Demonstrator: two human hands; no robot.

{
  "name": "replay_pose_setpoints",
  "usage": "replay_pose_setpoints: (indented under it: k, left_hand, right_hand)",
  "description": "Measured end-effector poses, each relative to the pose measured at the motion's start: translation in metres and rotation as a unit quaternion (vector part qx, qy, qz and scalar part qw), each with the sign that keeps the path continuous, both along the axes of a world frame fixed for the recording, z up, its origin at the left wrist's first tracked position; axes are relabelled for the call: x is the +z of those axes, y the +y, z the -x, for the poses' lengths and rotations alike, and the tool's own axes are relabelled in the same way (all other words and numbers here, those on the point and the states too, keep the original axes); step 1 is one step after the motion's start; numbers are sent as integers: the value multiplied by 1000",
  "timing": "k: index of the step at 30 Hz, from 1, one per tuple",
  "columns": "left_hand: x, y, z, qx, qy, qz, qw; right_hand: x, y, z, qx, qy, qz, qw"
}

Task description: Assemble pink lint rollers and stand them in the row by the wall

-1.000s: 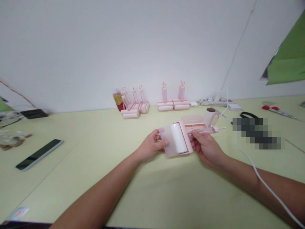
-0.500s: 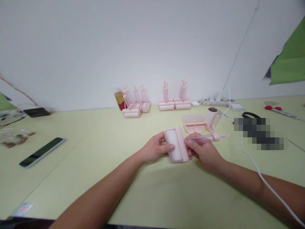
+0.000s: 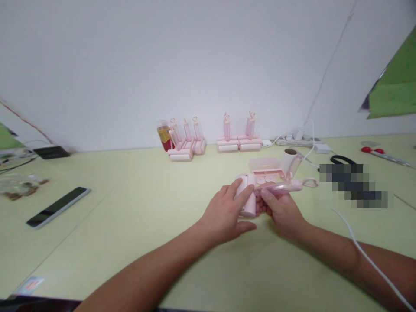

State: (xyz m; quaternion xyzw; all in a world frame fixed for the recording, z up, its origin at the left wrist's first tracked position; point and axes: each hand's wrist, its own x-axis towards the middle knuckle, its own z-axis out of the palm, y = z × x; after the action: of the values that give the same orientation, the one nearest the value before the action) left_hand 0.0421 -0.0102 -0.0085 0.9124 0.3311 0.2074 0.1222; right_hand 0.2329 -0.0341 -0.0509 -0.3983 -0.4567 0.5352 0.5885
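My left hand [image 3: 227, 212] lies over a pink lint roller's closed case [image 3: 248, 203], fingers wrapped across its top. My right hand [image 3: 279, 208] grips the same lint roller by its clear pink handle [image 3: 286, 186], which points right and ends in a loop. The white roll is hidden under the case and my fingers. Just behind the hands, an open pink tray [image 3: 266, 171] lies on the pale yellow table [image 3: 162, 225], with a small paper roll with a brown core [image 3: 289, 160] beside it.
Two groups of finished pink lint rollers [image 3: 185, 147] [image 3: 238, 141] stand by the wall, with a bottle of amber liquid [image 3: 164, 134]. A black phone [image 3: 58, 206] lies left. A power strip [image 3: 297, 138], white cables, scissors [image 3: 377, 154] and a blurred dark item [image 3: 352, 184] lie right.
The translucent cover, open a second ago, has swung shut over the white roll. My left hand moved from the roller's left side onto its top. The handle's loop end now shows.
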Motion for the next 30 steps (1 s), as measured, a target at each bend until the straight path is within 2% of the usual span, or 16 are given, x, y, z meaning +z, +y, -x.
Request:
replay_pose_setpoints:
  k: [3, 8, 12, 17, 22, 26, 30]
  left_hand:
    - [-6, 2, -2, 21, 6, 18, 1000]
    - [-12, 19, 4, 59, -10, 44, 997]
    - [-15, 54, 28, 149, 2, 50, 988]
    - [-10, 113, 81, 269, 38, 28, 962]
    - [-3, 152, 119, 293, 35, 18, 955]
    - [-3, 167, 127, 298, 19, 26, 954]
    - [-1, 188, 129, 348, -48, 66, 934]
  right_hand:
    - [-1, 1, -1, 10, -41, -13, 999]
    - [-1, 1, -1, 22, -37, -36, 998]
    - [-3, -1, 1, 26, -80, -26, 996]
    - [-8, -1, 2, 58, -88, -13, 994]
    - [-10, 2, 3, 67, -90, 6, 994]
    - [-10, 3, 3, 73, -82, 15, 994]
    - [-10, 4, 4, 73, -80, 22, 994]
